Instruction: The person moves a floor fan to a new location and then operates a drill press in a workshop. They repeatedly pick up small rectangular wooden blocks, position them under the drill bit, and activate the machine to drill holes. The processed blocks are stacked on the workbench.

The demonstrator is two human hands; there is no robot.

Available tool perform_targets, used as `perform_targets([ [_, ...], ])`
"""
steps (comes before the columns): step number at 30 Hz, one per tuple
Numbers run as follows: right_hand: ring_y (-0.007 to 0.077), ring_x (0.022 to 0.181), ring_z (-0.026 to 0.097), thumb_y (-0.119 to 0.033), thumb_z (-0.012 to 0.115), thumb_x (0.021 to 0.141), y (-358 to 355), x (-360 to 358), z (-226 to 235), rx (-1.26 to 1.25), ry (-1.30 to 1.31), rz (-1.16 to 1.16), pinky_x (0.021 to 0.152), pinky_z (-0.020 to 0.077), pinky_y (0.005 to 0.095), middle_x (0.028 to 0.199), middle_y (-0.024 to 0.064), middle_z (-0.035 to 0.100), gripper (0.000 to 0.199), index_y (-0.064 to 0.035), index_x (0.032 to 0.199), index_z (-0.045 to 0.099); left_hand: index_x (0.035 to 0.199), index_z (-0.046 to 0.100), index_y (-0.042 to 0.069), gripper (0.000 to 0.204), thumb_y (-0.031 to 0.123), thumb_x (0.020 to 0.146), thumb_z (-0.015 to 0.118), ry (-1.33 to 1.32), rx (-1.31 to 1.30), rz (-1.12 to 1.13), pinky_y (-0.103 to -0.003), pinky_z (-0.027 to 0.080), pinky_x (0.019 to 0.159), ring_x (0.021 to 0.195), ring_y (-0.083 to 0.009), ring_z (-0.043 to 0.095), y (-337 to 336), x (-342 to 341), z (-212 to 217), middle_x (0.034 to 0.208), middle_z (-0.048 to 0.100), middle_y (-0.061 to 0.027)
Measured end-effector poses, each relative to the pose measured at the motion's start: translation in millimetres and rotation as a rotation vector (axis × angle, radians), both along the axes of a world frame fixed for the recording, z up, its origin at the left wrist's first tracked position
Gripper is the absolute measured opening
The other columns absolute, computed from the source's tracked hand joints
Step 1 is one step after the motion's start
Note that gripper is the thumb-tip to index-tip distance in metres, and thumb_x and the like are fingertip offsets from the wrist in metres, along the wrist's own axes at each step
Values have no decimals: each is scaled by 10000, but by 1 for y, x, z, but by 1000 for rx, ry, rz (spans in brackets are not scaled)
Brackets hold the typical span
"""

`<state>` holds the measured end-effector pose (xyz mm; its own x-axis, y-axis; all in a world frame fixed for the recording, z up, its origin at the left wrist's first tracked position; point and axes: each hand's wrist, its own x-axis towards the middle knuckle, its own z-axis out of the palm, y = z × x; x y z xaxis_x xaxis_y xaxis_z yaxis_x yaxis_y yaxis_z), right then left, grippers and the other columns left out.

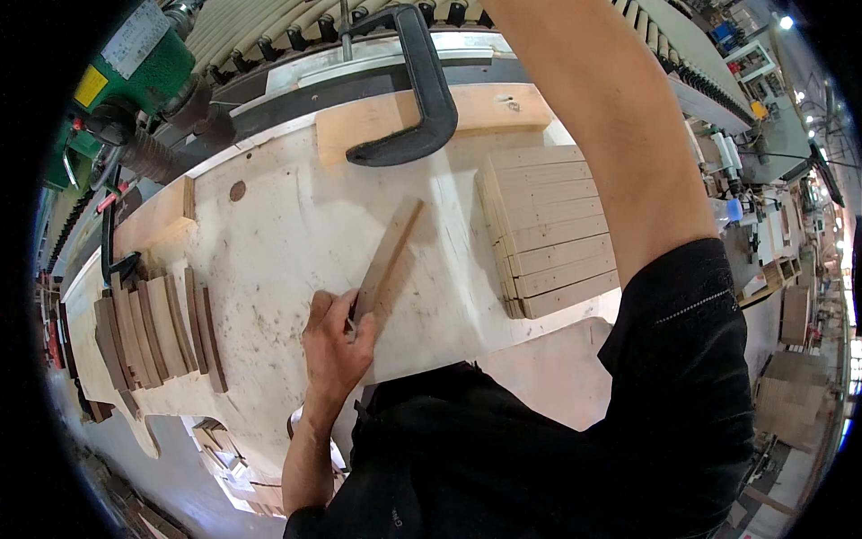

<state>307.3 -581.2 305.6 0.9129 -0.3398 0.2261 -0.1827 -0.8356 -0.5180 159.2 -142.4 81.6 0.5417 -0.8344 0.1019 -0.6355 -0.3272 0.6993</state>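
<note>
My left hand [334, 349] is closed around the lower end of a narrow brown wooden strip [391, 255], which slants up and to the right over the pale wooden tabletop [296, 225]. My right forearm [611, 117] stretches forward across the right side and leaves the picture at the top, so the right hand is out of sight. Beneath that arm sits a neat block of stacked light wooden strips [548, 229]. At the left of the table, several light and dark wooden strips [157, 331] stand side by side in a row.
A black C-clamp [426, 99] grips a wooden board [489, 109] along the far edge. Another board [157, 216] lies at the left edge, near a green machine [148, 67]. Roller conveyors [269, 27] run beyond the table. A blue-capped bottle [725, 212] stands at the right.
</note>
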Motion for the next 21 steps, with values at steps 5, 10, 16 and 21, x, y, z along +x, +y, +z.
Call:
perform_targets([
  [5, 272, 731, 726, -307, 596, 891, 15, 1, 3, 13, -14, 52, 614, 587, 421, 914, 147, 697, 389, -48, 1174, 662, 1210, 605, 35, 475, 219, 783, 701, 47, 110, -38, -412, 528, 684, 790, -318, 629, -35, -35, -5, 946, 589, -163],
  [10, 249, 677, 711, -301, 608, 869, 4, 2, -8, -17, -118, 68, 570, 579, 377, 879, 173, 692, 379, -16, 1111, 674, 1332, 514, -17, 726, 312, 741, 776, -174, 71, -226, -418, 523, 692, 815, -323, 624, -71, -79, -21, 973, 594, -146],
  [16, 245, 653, 701, -305, 606, 874, 9, -3, -8, -30, -131, 78, 575, 568, 354, 894, 163, 702, 388, -18, 1126, 674, 1317, 515, -37, 700, 334, 770, 745, -153, 15, -341, -431, 472, 835, 875, -308, 598, -90, -96, -24, 967, 591, -147],
  [21, 254, 754, 692, -312, 598, 894, 2, 9, -12, -210, -186, 166, 630, 570, 357, 931, 154, 704, 395, -4, 1130, 673, 1314, 516, -32, 659, 327, 805, 731, -81, -16, -297, -449, 451, 873, 943, -319, 597, -77, -85, -19, 1010, 605, -150],
])
